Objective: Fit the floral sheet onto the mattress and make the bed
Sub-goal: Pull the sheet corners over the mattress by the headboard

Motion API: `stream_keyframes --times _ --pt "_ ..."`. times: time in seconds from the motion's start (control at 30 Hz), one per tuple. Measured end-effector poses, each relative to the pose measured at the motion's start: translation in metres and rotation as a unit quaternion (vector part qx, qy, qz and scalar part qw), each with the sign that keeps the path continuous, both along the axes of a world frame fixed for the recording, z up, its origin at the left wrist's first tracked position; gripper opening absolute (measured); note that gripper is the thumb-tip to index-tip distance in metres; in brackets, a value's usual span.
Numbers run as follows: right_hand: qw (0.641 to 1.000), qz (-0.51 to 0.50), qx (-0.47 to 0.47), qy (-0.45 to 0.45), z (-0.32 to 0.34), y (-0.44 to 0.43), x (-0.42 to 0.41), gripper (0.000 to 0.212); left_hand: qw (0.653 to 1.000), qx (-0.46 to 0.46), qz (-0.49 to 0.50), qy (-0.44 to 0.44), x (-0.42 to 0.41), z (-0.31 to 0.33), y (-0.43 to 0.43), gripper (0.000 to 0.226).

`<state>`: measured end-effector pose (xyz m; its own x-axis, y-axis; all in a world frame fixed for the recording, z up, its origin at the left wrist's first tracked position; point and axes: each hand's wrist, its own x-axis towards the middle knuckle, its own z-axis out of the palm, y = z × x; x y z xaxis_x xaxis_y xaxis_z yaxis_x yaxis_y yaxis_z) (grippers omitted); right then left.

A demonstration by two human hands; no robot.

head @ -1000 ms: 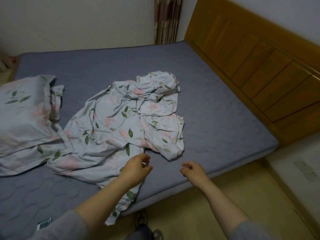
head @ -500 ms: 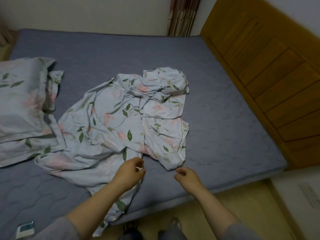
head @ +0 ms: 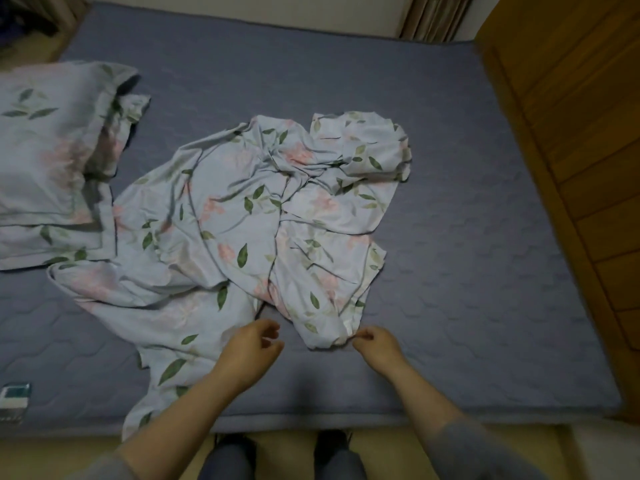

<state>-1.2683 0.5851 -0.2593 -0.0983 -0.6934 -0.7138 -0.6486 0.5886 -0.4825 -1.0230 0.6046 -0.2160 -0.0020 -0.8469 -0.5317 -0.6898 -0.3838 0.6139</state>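
Pale-blue cloth with pink blooms and green leaves is caught in the right hand [head: 377, 344]: its thumb and forefinger appear to pinch the nearest hem of the floral sheet [head: 242, 209], at the tip of a fold that points toward the near edge of the bed. Just to the left, the left hand [head: 249, 348] hovers with its fingers loosely curled and the thumb apart from them, gripping nothing that can be seen. It sits over the spot where the sheet's near-left flap meets bare mattress [head: 467, 289]. Both forearms reach in from the near side, with grey sleeves [head: 485, 452] at the bottom of the view. The sheet lies in a crumpled heap across the middle of the grey-blue quilted mattress, bunched rather than spread, and one tail of it runs over the near edge and hangs toward the floor [head: 284, 448]. Right against the heap's left side lie pillows [head: 52, 150] in matching floral cases, one resting on another. A small teal-and-white object [head: 14, 403], too blurred to identify, lies on the mattress at the near left. A wooden headboard [head: 571, 150] runs along the right side, and a curtain [head: 433, 19] hangs at the far right. The person's dark shoes [head: 332, 441] show on the beige floor below the near edge.
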Motion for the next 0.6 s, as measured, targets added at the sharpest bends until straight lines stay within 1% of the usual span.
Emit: stream_keyframes --times 0.07,0.2,0.43,0.53,0.6 --pt "1.000 0.014 0.015 0.007 -0.015 -0.008 -0.017 0.019 0.999 0.021 0.025 0.012 -0.020 -0.016 0.003 0.036" --pt "0.998 0.022 0.059 0.003 -0.061 -0.015 -0.038 0.023 0.996 0.052 0.063 0.022 -0.047 -0.049 0.006 0.032" --pt "0.994 -0.004 0.101 0.033 -0.148 -0.024 -0.045 0.025 0.993 0.078 0.087 0.013 -0.061 -0.117 0.007 0.031" --pt "0.991 -0.041 0.126 0.021 -0.179 -0.032 -0.038 0.027 0.992 0.083 0.096 0.019 -0.058 -0.135 0.009 0.030" --pt "0.991 -0.038 0.130 0.014 -0.194 -0.037 -0.030 0.020 0.991 0.085 0.099 0.018 -0.055 -0.147 0.010 0.029"
